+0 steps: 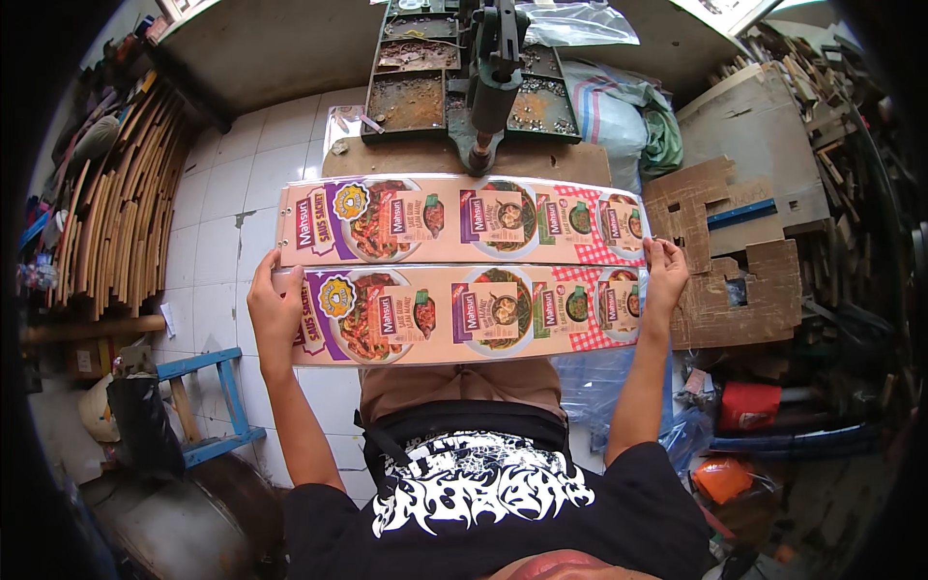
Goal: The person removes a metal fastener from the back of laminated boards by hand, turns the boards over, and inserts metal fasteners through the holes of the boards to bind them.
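Two long, glossy printed strips with food pictures lie one beyond the other in front of me. The far strip [435, 253] has small eyelet holes at its left end and lies against the foot of a hand press [493, 97]. The near strip [440, 350] reaches back over my lap. My left hand [275, 304] is closed on the left ends where the strips meet, thumb on top. At the right ends my right hand [665, 275] pinches the edge close to the same seam. Fingers beneath the strips are hidden.
A dark compartment tray [411, 104] with small metal bits surrounds the press on a wooden board [387, 159]. Wood strips [126, 193] lean at left, near a blue frame [237, 391]. Cut brown boards [739, 295] and a white sack [604, 111] stand at right.
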`<action>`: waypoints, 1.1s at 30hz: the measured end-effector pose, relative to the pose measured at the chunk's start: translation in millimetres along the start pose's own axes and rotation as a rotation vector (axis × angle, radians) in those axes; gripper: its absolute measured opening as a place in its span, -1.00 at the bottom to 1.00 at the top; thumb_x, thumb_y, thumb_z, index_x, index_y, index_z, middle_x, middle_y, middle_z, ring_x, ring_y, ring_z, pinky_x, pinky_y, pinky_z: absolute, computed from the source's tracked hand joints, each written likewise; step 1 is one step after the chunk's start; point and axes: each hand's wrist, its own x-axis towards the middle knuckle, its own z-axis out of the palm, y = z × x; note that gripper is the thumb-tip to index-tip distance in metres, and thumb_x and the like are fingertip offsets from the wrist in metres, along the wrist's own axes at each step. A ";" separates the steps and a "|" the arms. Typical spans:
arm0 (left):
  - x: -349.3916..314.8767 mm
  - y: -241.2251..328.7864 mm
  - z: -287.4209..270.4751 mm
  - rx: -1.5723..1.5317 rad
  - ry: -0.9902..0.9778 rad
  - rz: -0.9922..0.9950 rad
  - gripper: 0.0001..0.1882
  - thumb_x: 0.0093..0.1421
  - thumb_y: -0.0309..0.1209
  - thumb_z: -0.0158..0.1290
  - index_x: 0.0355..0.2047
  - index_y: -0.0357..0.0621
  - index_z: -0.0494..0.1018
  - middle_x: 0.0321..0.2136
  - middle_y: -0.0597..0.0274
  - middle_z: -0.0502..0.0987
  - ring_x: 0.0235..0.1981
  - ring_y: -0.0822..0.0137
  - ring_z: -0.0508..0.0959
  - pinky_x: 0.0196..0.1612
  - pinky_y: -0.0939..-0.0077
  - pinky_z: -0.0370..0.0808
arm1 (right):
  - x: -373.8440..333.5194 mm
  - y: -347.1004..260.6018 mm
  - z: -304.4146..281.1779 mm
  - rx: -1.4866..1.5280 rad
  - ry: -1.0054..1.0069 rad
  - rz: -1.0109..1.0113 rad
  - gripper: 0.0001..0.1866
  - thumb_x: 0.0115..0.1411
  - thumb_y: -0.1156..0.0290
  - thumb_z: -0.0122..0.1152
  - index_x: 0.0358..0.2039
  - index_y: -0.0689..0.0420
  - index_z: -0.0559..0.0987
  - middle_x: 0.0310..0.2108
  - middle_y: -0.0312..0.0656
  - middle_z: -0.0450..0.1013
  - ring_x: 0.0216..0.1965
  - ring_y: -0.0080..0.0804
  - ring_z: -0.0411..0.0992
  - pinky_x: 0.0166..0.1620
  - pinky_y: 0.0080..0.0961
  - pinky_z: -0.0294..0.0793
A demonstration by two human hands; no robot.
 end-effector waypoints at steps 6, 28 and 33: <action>-1.1 -0.6 2.8 -0.018 0.021 -0.057 -0.49 0.20 -0.30 0.15 0.08 -0.38 0.40 -0.01 -0.19 0.52 0.02 -0.03 0.54 0.12 0.25 0.43 | -9.7 -8.0 4.7 0.003 -0.019 0.032 -0.81 0.33 0.50 0.11 -0.13 0.36 0.44 -0.18 0.03 0.56 -0.14 -0.36 0.57 -0.03 -0.55 0.57; -18.9 -41.4 -16.2 -0.276 -0.233 -0.182 -0.51 0.36 -0.11 -0.02 -0.02 -0.38 0.44 -0.29 0.00 0.62 -0.30 0.37 0.59 -0.17 0.46 0.50 | -49.3 5.3 -36.6 -0.191 -0.045 0.088 -0.85 0.32 0.51 0.10 -0.16 0.31 0.46 -0.21 -0.05 0.59 -0.25 -0.54 0.54 -0.29 -0.71 0.53; -23.2 -37.3 -18.1 -0.285 -0.264 -0.223 -0.50 0.36 -0.10 -0.02 0.00 -0.37 0.42 -0.27 0.02 0.62 -0.30 0.37 0.59 -0.16 0.46 0.50 | -55.9 3.5 -37.8 -0.317 0.019 -0.003 -0.86 0.31 0.52 0.13 -0.18 0.32 0.50 -0.26 -0.06 0.59 -0.26 -0.57 0.53 -0.24 -0.70 0.49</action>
